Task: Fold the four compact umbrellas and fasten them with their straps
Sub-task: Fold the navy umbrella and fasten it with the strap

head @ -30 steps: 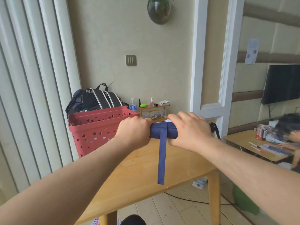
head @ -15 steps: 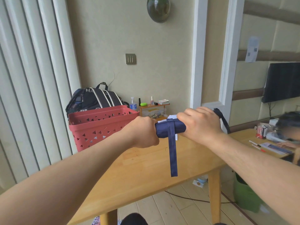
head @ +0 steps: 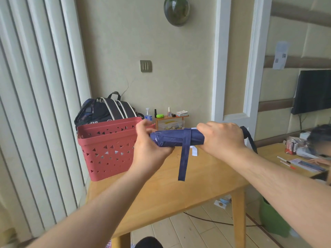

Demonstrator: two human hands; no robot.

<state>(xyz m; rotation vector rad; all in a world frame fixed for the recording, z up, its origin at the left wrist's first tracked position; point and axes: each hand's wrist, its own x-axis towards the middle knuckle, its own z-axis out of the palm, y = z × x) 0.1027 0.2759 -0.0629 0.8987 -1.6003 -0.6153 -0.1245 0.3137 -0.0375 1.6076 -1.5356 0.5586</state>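
Navy blue umbrella (head: 176, 139), red basket (head: 107, 149) with triangle cutouts, dark backpack (head: 105, 109) striped apparently white

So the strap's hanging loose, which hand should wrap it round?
Left, probably. The right hand grips the handle end of the navy umbrella and steadies it. The left hand only cups the tip end, its fingers loosening, near the dangling strap.

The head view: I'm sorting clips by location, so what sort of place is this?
Probably a lived-in room at home, perhaps also used for work. A wooden table stands by a wall with a backpack and a red basket on it, a wall-mounted TV hangs at right, and a planter hangs above.
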